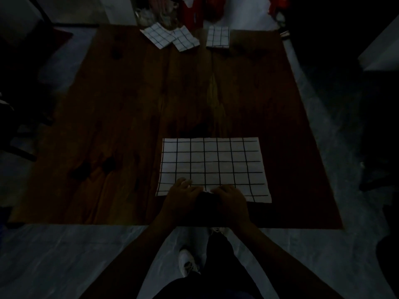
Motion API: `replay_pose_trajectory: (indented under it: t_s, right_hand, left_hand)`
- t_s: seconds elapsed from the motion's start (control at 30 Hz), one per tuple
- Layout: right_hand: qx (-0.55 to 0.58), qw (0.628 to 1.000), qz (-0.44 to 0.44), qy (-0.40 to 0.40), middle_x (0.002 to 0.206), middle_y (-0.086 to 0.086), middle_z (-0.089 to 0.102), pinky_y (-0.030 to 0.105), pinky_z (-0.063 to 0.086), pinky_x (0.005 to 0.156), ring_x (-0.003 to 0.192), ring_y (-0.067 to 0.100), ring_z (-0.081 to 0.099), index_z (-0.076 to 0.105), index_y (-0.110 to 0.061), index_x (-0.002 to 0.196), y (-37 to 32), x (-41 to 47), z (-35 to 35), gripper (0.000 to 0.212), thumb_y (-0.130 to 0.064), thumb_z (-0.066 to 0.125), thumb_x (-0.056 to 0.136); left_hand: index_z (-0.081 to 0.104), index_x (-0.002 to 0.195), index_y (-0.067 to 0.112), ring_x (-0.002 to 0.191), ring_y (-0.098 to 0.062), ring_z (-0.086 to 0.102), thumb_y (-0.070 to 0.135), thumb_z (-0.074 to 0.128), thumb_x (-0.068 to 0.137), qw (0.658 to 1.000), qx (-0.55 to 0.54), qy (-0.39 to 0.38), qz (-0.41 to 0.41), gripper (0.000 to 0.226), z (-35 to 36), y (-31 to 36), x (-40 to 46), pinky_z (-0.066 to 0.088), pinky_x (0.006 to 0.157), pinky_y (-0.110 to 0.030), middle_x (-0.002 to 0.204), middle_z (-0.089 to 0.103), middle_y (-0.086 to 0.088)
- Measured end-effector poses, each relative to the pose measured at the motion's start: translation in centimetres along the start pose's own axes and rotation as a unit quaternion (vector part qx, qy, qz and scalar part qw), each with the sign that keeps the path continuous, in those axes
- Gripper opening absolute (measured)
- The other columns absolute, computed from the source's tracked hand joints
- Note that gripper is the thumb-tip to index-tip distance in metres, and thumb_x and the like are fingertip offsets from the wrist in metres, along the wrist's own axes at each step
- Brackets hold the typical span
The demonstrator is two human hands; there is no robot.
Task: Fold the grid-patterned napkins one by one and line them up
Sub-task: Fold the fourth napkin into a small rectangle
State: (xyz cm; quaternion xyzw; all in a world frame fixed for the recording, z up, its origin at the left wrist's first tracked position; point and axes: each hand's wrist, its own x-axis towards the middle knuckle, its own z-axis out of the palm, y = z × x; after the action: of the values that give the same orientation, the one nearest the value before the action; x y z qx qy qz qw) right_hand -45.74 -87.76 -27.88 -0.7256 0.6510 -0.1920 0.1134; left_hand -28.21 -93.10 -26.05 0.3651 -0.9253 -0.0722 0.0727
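Soft, light white cloth napkin with black grid lines (212, 167) is pinched at its 6 o'clock edge by curled fingers of left hand (182, 196) and right hand (230, 198); corners are judged the better hold.

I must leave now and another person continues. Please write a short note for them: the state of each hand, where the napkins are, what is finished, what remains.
Left hand and right hand: both at the near edge of the flat white black-grid napkin; grip too dark to judge.
Wooden table: that napkin lies near the front edge.
Done: three folded grid napkins at the far edge, two overlapping, one apart on the right.
Left: fold this napkin, then straighten the row.
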Motion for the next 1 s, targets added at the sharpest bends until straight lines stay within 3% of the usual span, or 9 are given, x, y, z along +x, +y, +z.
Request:
replay_pose_trajectory:
  t_s: [0.13,0.2,0.33,0.43,0.53,0.63,0.77,0.87,1.0]
  right_hand:
    - [0.004,1.000,0.015,-0.003,0.082,0.004,0.069,0.019,0.042,0.055,0.063,0.018,0.065,0.071,-0.013,0.087,-0.6,2.3,-2.7,0.027,-0.010,0.084,0.063]
    - [0.004,1.000,0.021,0.004,0.084,0.005,0.067,0.023,0.045,0.054,0.066,0.022,0.065,0.071,-0.013,0.089,-0.9,3.6,-4.1,0.022,-0.007,0.078,0.070]
    - [0.027,0.999,0.039,-0.011,0.099,0.008,0.068,0.032,0.048,0.074,0.087,0.025,0.064,0.071,-0.011,0.100,-1.8,6.3,-7.4,0.017,-0.014,0.059,0.089]
    - [0.084,0.995,0.034,-0.034,0.094,0.008,0.069,0.030,0.045,0.072,0.085,0.022,0.062,0.071,-0.010,0.096,-2.8,8.1,-11.1,0.031,-0.030,0.047,0.091]
    - [0.139,0.989,0.042,-0.041,0.085,0.004,0.068,0.033,0.048,0.070,0.078,0.019,0.061,0.068,-0.012,0.089,-3.5,10.0,-15.0,0.023,-0.029,0.052,0.092]
    - [0.183,0.981,0.040,-0.057,0.080,0.003,0.068,0.034,0.050,0.071,0.075,0.018,0.062,0.068,-0.012,0.082,-3.9,11.8,-18.4,0.018,-0.024,0.058,0.092]
    - [0.197,0.977,0.004,-0.079,0.071,-0.002,0.061,0.023,0.044,0.063,0.065,0.008,0.053,0.064,-0.012,0.073,-4.4,14.3,-22.2,0.024,-0.026,0.060,0.092]
    - [0.209,0.976,-0.022,-0.059,0.062,-0.001,0.053,0.021,0.038,0.055,0.056,0.003,0.046,0.058,-0.006,0.066,-4.8,15.9,-24.8,0.031,-0.026,0.062,0.090]
    - [0.239,0.969,-0.050,-0.022,0.057,-0.001,0.043,0.023,0.035,0.054,0.053,0.006,0.041,0.047,-0.007,0.059,-5.0,17.8,-28.2,0.039,-0.026,0.064,0.088]
  left_hand:
    - [0.072,0.081,0.014,0.070,-0.023,0.068,0.035,0.042,0.076,1.000,0.007,-0.002,-0.024,0.037,-2.5,-0.5,0.8,0.055,0.070,-0.034,0.073,0.071,-0.004]
    - [0.072,0.076,0.015,0.066,-0.022,0.067,0.036,0.041,0.074,0.999,0.005,0.009,-0.038,0.038,-4.4,-0.7,1.4,0.054,0.070,-0.034,0.069,0.069,-0.003]
    - [0.070,0.074,0.012,0.071,-0.025,0.066,0.028,0.040,0.073,0.994,0.018,0.079,-0.068,0.034,-8.5,-1.1,3.2,0.048,0.079,-0.036,0.072,0.068,-0.005]
    - [0.071,0.079,0.014,0.086,-0.027,0.066,0.015,0.056,0.069,0.986,0.067,0.138,-0.068,0.018,-11.5,-1.5,5.0,0.044,0.091,-0.041,0.082,0.070,-0.005]
    - [0.073,0.085,0.015,0.102,-0.028,0.062,0.011,0.074,0.060,0.972,0.109,0.190,-0.090,0.025,-15.0,-1.6,6.8,0.036,0.102,-0.049,0.092,0.070,-0.005]
    - [0.072,0.085,0.014,0.109,-0.031,0.059,0.011,0.066,0.067,0.949,0.137,0.254,-0.130,0.019,-18.8,-0.9,8.4,0.023,0.105,-0.052,0.096,0.069,-0.009]
    - [0.069,0.099,0.015,0.118,-0.031,0.052,0.013,0.067,0.071,0.934,0.136,0.293,-0.153,0.028,-22.4,-0.2,10.4,0.025,0.105,-0.057,0.108,0.065,-0.011]
    - [0.065,0.110,0.016,0.118,-0.028,0.050,0.016,0.068,0.074,0.925,0.088,0.326,-0.174,0.037,-24.5,0.7,11.7,0.023,0.107,-0.050,0.113,0.062,-0.008]
    - [0.061,0.112,0.018,0.103,-0.014,0.053,0.027,0.044,0.088,0.921,-0.032,0.350,-0.168,0.031,-26.3,2.8,12.8,0.036,0.097,-0.031,0.105,0.060,0.003]
